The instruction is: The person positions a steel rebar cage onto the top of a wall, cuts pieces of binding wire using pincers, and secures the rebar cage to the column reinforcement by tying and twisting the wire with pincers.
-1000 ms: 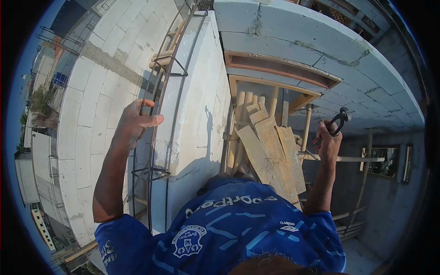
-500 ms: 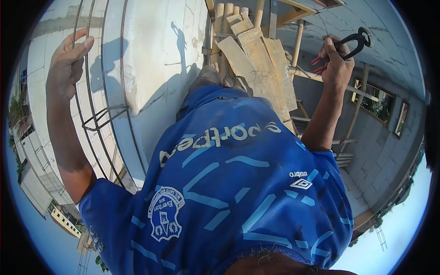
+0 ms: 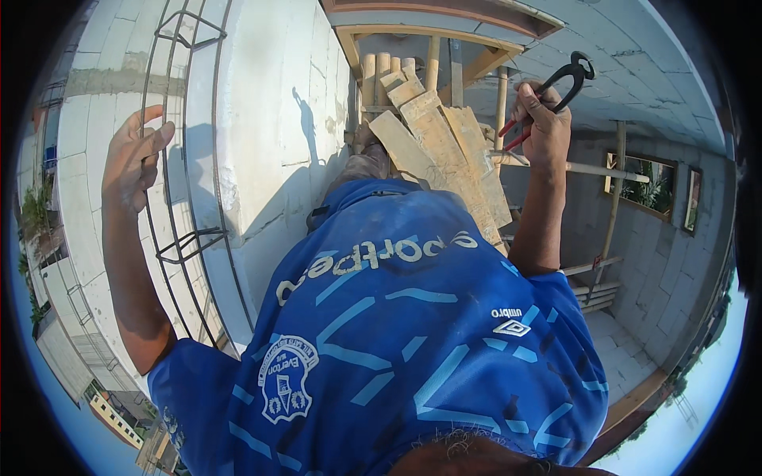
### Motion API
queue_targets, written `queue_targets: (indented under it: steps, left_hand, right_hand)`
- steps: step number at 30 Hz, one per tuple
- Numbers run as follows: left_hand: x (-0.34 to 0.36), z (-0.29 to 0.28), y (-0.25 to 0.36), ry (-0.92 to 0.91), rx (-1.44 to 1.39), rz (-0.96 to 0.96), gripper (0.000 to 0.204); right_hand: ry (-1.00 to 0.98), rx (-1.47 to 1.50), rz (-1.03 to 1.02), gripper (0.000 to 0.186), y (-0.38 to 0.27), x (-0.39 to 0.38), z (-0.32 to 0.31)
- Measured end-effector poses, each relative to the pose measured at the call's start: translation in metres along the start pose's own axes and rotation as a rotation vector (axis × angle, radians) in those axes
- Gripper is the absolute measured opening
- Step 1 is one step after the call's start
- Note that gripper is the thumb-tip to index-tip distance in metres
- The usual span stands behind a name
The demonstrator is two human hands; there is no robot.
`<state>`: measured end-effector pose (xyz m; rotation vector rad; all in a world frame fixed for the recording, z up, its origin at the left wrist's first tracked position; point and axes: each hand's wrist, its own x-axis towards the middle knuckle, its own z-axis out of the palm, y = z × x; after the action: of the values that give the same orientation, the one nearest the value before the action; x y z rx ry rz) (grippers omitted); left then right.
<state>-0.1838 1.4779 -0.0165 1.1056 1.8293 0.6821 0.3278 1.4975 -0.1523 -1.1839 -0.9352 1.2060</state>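
Note:
My left hand (image 3: 136, 155) is raised beside the tall rebar cage (image 3: 187, 143), its fingers loosely curled and the thumb apart from the index finger. One bar runs close by its fingertips; whether they touch it I cannot tell. Dark square stirrups tie the cage's long bars together. On the other side, my right hand (image 3: 543, 127) is raised and closed round the red handles of a pair of pincers (image 3: 573, 75). The black rounded jaws point up and away from the fist.
A pale block wall (image 3: 278, 119) rises behind the cage. Beyond my feet lie worn wooden boards (image 3: 440, 139) next to upright bamboo poles (image 3: 383, 75). A wooden frame (image 3: 444, 32) stands above them. At right, a horizontal pole (image 3: 603, 170) crosses before a grey wall with a window opening (image 3: 643, 186).
The view has tilted, so the cage and boards sit lower. My right hand has moved left with the pincers. My left hand keeps about the same place against the cage.

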Motion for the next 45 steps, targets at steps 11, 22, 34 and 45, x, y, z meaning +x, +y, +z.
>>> queue_targets:
  steps: [11, 22, 34, 45]
  left_hand:
    - [-0.013, 0.010, 0.025, 0.084, -0.110, -0.074, 0.057]
    - [-0.006, 0.002, 0.040, 0.047, -0.113, -0.186, 0.068]
    - [0.085, -0.053, 0.067, 0.053, 0.132, -0.030, 0.067]
    - [0.249, -0.023, 0.163, -0.171, 0.036, 0.090, 0.087]
  right_hand:
    - [-0.288, 0.196, 0.071, 0.013, -0.017, 0.086, 0.066]
    - [0.012, -1.130, -0.801, 0.015, -0.100, 0.356, 0.149]
    - [0.174, -1.660, -0.863, 0.022, -0.079, 0.541, 0.176]
    - [0.131, -1.537, -0.718, 0.023, -0.061, 0.555, 0.173]
